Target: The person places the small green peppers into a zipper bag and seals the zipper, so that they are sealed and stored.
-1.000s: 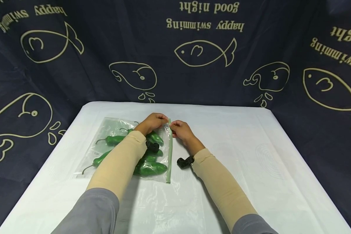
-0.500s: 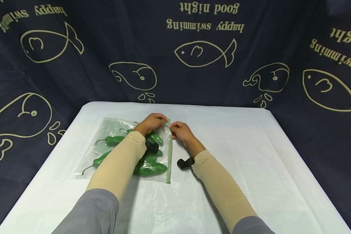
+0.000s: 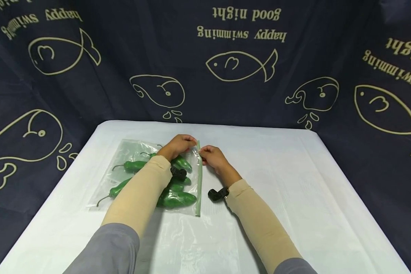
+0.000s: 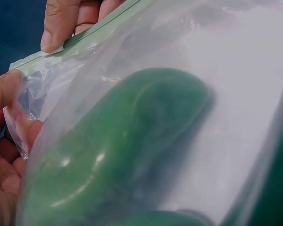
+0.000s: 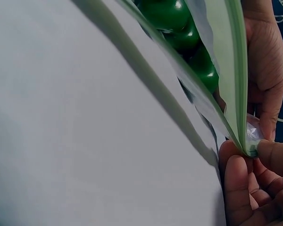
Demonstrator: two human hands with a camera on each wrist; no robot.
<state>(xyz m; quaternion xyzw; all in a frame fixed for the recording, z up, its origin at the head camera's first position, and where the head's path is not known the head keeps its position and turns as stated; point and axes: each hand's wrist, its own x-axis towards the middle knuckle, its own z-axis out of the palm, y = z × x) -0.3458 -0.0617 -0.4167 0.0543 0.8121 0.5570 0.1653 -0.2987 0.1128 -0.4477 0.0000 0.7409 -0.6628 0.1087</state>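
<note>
A clear zip bag (image 3: 114, 177) with a green zip strip (image 3: 199, 182) lies flat at the left middle of the table in the head view. Several green peppers (image 3: 176, 199) are inside, partly covered by the left arm. My left hand (image 3: 179, 145) pinches the bag's far corner, at the strip's end. Just beside it, my right hand (image 3: 215, 156) pinches the strip between thumb and fingers. Close up in the left wrist view, a pepper (image 4: 122, 132) shows through the plastic. The right wrist view shows the bag's mouth parted, with shiny peppers (image 5: 179, 40) within.
A white cloth covers the table (image 3: 294, 198). Behind and at both sides hangs a dark blue curtain (image 3: 246, 102) with fish and whale drawings. Black wrist cameras (image 3: 217, 194) sit on both wrists, the left one over the bag.
The right hand has slid slightly nearer along the green strip, away from the corner. The left hand keeps its pinch. The head view has tilted a little.
</note>
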